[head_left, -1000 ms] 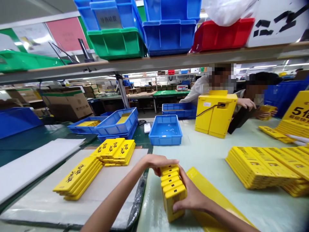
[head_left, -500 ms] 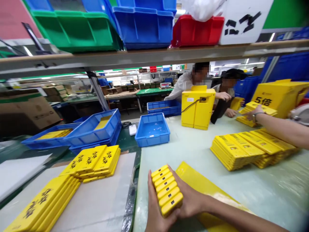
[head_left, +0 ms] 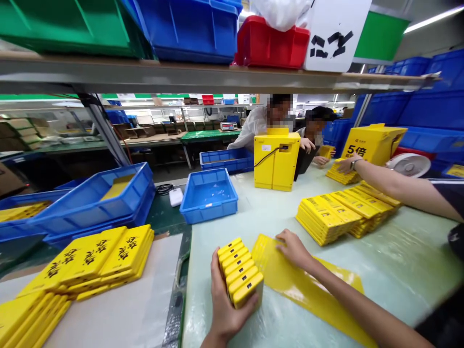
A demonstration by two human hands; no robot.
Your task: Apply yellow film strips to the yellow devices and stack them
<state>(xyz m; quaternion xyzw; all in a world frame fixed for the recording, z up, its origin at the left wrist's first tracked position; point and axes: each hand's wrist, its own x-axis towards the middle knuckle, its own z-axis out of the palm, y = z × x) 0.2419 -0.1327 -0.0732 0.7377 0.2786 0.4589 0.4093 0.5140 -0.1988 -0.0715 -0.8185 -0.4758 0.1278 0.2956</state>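
Observation:
My left hand is wrapped round a stack of flat yellow cases, held on edge with their small dark ports facing up. My right hand is away from that stack, its fingers apart and low over thin, glossy yellow plastic sheets. Those sheets lie overlapped on the bench, their far edges fanned out. Whether the fingertips press on the top sheet is hard to see. On the left, more yellow cases with black lettering lie in stacks on a white board.
Ahead stands a blue tray, with stacked blue trays to its left. Yellow stacks lie at right, near a co-worker's arm. A yellow box stands farther back. Overhead runs a shelf with bins.
My right hand has let go of the stack of cases and moved right, over the yellow sheets. My left hand keeps the stack. The view has turned to the right.

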